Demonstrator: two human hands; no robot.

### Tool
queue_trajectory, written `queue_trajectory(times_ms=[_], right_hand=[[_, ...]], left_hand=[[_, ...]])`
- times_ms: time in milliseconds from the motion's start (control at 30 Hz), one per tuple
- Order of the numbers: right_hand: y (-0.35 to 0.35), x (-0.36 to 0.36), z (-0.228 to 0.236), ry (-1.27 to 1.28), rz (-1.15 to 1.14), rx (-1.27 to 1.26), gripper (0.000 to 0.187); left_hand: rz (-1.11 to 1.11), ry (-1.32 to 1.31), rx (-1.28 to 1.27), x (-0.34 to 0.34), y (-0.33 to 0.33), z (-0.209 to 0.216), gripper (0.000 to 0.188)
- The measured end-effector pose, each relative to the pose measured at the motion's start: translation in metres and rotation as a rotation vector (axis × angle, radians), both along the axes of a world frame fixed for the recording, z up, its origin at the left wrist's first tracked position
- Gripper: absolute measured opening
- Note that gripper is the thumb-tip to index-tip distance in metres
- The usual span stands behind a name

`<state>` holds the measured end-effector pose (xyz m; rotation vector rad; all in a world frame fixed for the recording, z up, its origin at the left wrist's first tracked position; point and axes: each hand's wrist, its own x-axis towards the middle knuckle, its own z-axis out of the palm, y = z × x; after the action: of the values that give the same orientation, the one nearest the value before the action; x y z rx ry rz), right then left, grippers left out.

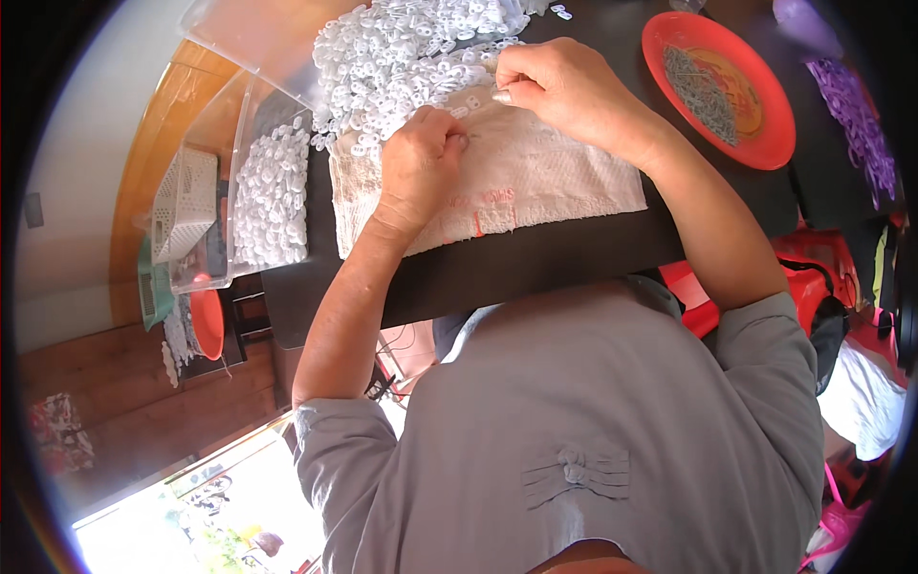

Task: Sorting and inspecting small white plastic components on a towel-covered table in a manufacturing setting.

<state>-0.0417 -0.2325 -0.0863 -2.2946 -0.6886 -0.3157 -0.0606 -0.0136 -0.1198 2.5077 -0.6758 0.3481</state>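
A heap of small white plastic pieces with holes covers the far part of a pale cloth on the dark table. My left hand is closed at the heap's near edge, its fingers curled above the cloth. My right hand is bent in a pinch over the cloth, to the right of the heap and a little farther off. Whatever is between the fingers of either hand is too small or hidden to make out. A few loose white pieces lie on the cloth between my hands.
A red plate with thin grey metal pieces stands at the far right, beside purple strips. To the left, a clear plastic box holds more white pieces. Beyond it are a white basket and a red dish.
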Motion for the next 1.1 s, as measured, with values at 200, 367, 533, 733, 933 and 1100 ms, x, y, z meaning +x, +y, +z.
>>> queue_trajectory(times_ms=[200, 367, 533, 733, 933, 1100], right_hand=[[-0.006, 0.005, -0.001, -0.082, 0.045, 0.123, 0.011], [-0.005, 0.001, 0.012, 0.008, 0.012, 0.161, 0.009], [-0.006, 0.001, 0.012, -0.009, -0.008, 0.274, 0.009], [-0.006, 0.0, 0.021, -0.141, -0.08, 0.359, 0.014], [-0.006, 0.0, 0.022, -0.085, -0.058, 0.357, 0.011], [-0.009, -0.002, 0.015, 0.144, 0.132, 0.314, 0.01]], left_hand=[[-0.068, -0.194, 0.129, 0.0, -0.009, 0.0, 0.008], [-0.094, -0.203, 0.117, -0.004, -0.023, 0.011, 0.01], [-0.244, -0.193, 0.032, -0.005, -0.05, 0.01, 0.011], [-0.33, -0.206, 0.121, 0.006, -0.062, 0.001, 0.01], [-0.226, 0.17, -0.307, 0.007, -0.047, 0.008, 0.007], [0.038, 0.853, -0.936, -0.002, -0.037, 0.038, 0.01]])
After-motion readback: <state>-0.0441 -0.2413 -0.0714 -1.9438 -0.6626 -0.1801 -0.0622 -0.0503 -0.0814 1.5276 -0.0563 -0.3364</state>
